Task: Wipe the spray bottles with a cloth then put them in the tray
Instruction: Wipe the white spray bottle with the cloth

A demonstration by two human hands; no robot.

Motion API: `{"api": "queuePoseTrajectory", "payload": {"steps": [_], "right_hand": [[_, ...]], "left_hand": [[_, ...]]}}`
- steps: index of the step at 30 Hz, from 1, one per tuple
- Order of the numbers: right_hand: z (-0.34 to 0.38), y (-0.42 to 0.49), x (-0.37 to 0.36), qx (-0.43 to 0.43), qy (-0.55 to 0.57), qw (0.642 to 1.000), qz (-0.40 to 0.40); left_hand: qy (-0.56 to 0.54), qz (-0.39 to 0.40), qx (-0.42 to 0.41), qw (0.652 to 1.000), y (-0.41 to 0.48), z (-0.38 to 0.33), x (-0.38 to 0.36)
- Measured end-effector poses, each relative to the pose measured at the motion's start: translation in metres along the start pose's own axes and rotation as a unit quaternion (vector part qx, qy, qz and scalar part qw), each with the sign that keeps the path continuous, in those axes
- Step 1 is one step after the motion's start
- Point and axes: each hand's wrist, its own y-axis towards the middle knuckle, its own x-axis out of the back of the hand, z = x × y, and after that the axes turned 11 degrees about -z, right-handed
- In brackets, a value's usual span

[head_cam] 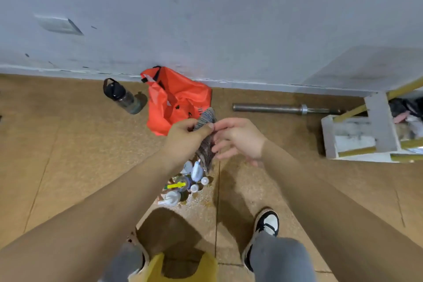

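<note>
While standing over spray bottles grouped on floor, gripped striped cloth in left hand above them; held right hand loose, fingertips at cloth's edge, probably to spread it for wiping.

Gym-like room, barbell on speckled brown floor, water bottle by scuffed grey wall

Tan speckled floor, thin seams running through it. Along the wall's foot: dark water bottle, orange bag just beside it, metal bar lying flat. White wooden frame at far right. Spray bottles clustered mid-floor, on a glossy patch. Black-and-white shoe nearby.
</note>
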Motion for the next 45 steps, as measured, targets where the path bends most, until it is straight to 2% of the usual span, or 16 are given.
{"api": "queuePoseTrajectory", "payload": {"steps": [3, 7, 12, 17, 20, 23, 26, 33, 39, 45], "right_hand": [[-0.056, 0.049, -0.079, -0.006, -0.035, 0.998, -0.045], [-0.131, 0.109, -0.14, 0.022, -0.09, 0.995, -0.031], [-0.191, 0.154, -0.161, 0.064, -0.203, 0.977, 0.007], [-0.242, 0.168, -0.157, 0.061, -0.187, 0.979, -0.055], [-0.27, 0.153, -0.154, 0.019, -0.178, 0.979, -0.101], [-0.277, 0.135, -0.152, 0.006, -0.232, 0.971, -0.062], [-0.276, 0.119, -0.149, -0.008, -0.223, 0.972, -0.073], [-0.288, 0.101, -0.159, 0.049, -0.155, 0.982, -0.096], [-0.287, 0.112, -0.19, 0.094, -0.16, 0.979, -0.078], [-0.295, 0.162, -0.198, 0.058, -0.179, 0.973, -0.134]], "left_hand": [[0.015, 0.006, 0.02, 1.0, 0.032, 0.081, 0.04], [0.035, 0.043, 0.032, 0.998, 0.069, 0.164, 0.06], [0.054, 0.032, 0.036, 0.997, 0.101, 0.241, 0.06], [0.085, 0.038, -0.002, 0.996, 0.104, 0.301, 0.057], [0.129, 0.057, -0.041, 0.989, 0.093, 0.313, 0.059], [0.153, 0.039, -0.101, 0.982, 0.085, 0.315, 0.064], [0.178, 0.033, -0.141, 0.973, 0.072, 0.311, 0.07], [0.322, 0.022, -0.275, 0.906, 0.044, 0.285, 0.104], [0.343, -0.025, -0.29, 0.893, 0.064, 0.283, 0.135], [0.354, -0.03, -0.253, 0.9, 0.111, 0.304, 0.138]]}}
